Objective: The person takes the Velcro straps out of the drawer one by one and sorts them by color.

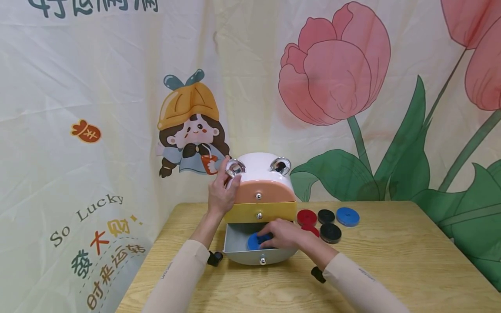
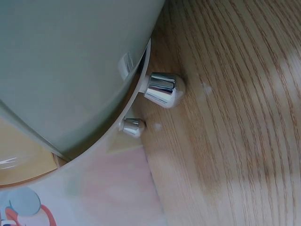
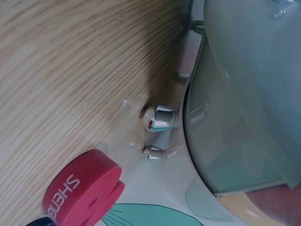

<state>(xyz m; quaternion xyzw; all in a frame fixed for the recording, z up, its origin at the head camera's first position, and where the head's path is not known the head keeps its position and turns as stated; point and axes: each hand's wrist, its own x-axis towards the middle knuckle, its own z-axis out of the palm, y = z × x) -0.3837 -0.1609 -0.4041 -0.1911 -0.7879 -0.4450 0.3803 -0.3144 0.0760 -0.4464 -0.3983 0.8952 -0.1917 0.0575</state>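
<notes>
A small frog-like drawer box (image 1: 260,167) with a white top and silver-ringed eyes stands on the table. My left hand (image 1: 222,191) holds its upper left side, thumb beside the left eye. The grey bottom drawer (image 1: 263,256) is pulled out; its side fills much of the right wrist view. Inside the drawer, my right hand (image 1: 283,234) pinches a blue tape roll (image 1: 253,242), fingers and thumb partly covering it. The orange drawer (image 1: 268,191) and yellow drawer (image 1: 274,212) above are closed.
Right of the box lie red rolls (image 1: 306,217), black rolls (image 1: 330,233) and another blue roll (image 1: 348,216). One red roll (image 3: 82,188) shows lettering in the right wrist view. Silver feet (image 2: 164,89) support the box on the wooden table (image 1: 375,261). A printed curtain (image 1: 250,87) hangs behind.
</notes>
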